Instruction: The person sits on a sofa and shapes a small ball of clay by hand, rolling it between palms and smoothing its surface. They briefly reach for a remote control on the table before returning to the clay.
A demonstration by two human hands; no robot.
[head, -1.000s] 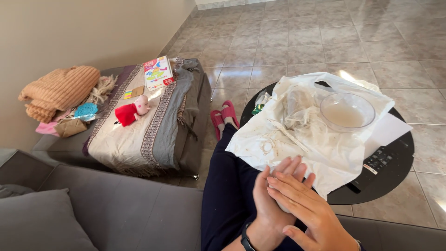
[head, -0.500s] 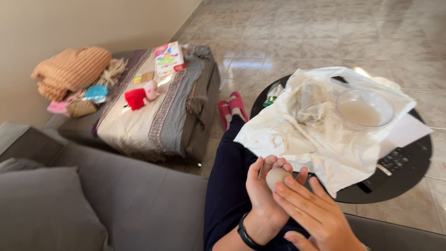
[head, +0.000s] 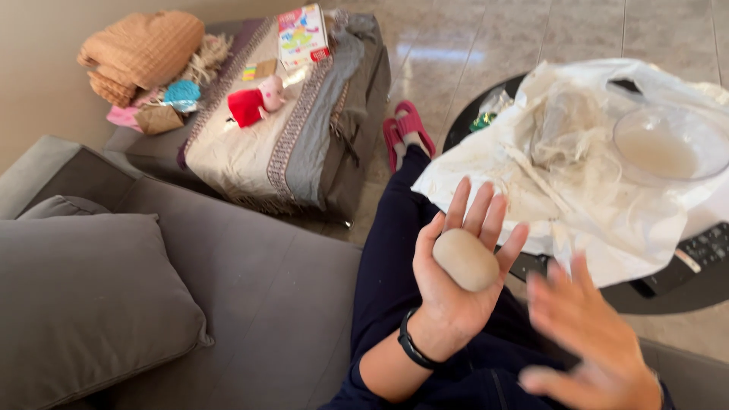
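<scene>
A smooth beige ball of dough [head: 465,259] rests on the upturned palm of my left hand [head: 456,285], fingers spread and pointing up. A black band circles that wrist. My right hand [head: 591,338] hovers open to the right and below, blurred by motion, palm facing the ball without touching it. Both hands are above my lap in dark trousers. Ahead stands a round black table [head: 661,292] covered by a white plastic sheet [head: 577,220], with a clear glass bowl [head: 670,143] on it.
A grey sofa with a grey cushion [head: 83,304] lies at left. Beyond is a cloth-draped ottoman [head: 296,137] bearing a red and pink toy [head: 254,102], a booklet and an orange knitted blanket [head: 140,49]. A remote [head: 702,250] lies on the table edge. My feet wear pink slippers [head: 406,125].
My hands were pressed together around the dough. They have come apart: the right hand has pulled away to the lower right, leaving the ball exposed on the left palm.
</scene>
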